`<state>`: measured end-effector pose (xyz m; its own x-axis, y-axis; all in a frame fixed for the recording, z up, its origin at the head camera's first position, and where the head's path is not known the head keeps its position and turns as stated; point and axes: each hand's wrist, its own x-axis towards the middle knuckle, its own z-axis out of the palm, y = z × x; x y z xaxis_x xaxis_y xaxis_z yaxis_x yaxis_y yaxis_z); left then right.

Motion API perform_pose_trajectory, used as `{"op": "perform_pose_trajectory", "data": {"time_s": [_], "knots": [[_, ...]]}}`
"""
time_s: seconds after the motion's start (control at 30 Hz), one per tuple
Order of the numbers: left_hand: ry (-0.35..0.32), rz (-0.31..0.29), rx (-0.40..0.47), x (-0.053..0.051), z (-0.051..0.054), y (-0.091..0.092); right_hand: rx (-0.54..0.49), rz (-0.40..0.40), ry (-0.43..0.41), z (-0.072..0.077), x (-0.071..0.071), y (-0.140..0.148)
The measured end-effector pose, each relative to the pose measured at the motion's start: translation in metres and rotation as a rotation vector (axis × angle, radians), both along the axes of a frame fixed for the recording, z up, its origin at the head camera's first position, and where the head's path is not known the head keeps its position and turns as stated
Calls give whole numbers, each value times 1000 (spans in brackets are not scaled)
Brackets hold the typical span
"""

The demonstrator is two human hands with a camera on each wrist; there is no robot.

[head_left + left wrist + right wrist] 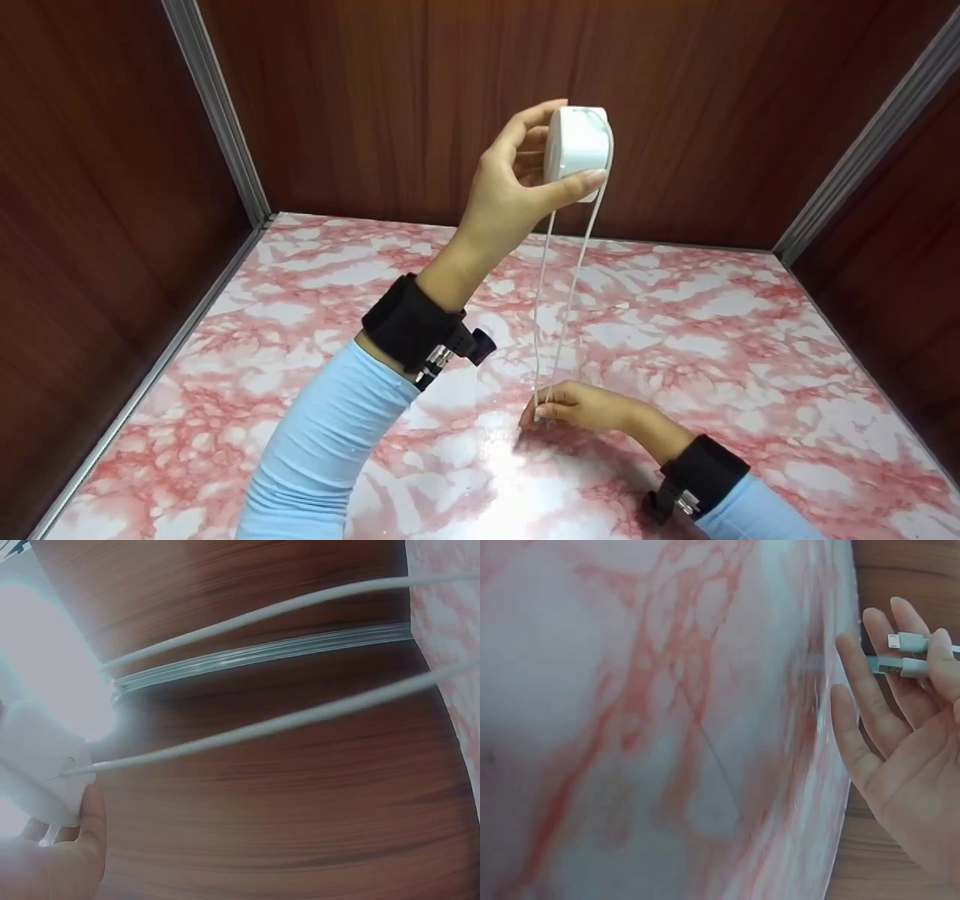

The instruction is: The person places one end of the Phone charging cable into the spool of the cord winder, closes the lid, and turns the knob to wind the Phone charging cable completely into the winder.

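High in front of the back wall, my left hand [501, 191] grips a white rounded block [586, 139] between thumb and fingers. A thin white cable [589, 229] runs over the block's side and hangs down in two strands. Low over the table, my right hand [589, 406] pinches the cable's lower ends. The right wrist view shows a small flat plug [907, 642] and a larger USB plug [900, 666] side by side under the thumb, the other fingers spread. In the left wrist view glare washes out part of the block [45, 757].
A table with a red and white marbled top [315, 300] lies below both hands. Dark wood-grain panels [360, 112] stand at the back and sides, joined by metal corner posts [217, 97]. A bright light [52, 652] shines in the left wrist view.
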<state>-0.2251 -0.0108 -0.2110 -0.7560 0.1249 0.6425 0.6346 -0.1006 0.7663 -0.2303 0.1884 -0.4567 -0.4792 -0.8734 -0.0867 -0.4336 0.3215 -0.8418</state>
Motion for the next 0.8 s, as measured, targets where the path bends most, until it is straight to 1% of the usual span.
{"op": "perform_pose_trajectory", "data": {"time_s": [0.13, 0.2, 0.33, 0.47, 0.53, 0.63, 0.7, 0.8], "knots": [[13, 25, -35, 2, 1, -1, 39, -53, 51, 2, -3, 0], [25, 27, -42, 4, 2, 0, 57, -95, 97, 3, -5, 0], [36, -1, -23, 7, 4, 3, 64, -152, 181, 7, -10, 1], [8, -36, -2, 10, 6, 5, 55, -159, 218, 8, -15, 2], [-9, -48, -14, 11, 8, 6, 61, -159, 227, 9, -17, 4], [-21, -56, -59, 12, 8, 8, 73, -183, 253, 12, -19, 10], [-16, -55, -80, 12, 8, 8, 61, -209, 219, 13, -19, 12], [-25, -57, -73, 11, 5, 8, 43, -228, 186, 12, -18, 12]]}}
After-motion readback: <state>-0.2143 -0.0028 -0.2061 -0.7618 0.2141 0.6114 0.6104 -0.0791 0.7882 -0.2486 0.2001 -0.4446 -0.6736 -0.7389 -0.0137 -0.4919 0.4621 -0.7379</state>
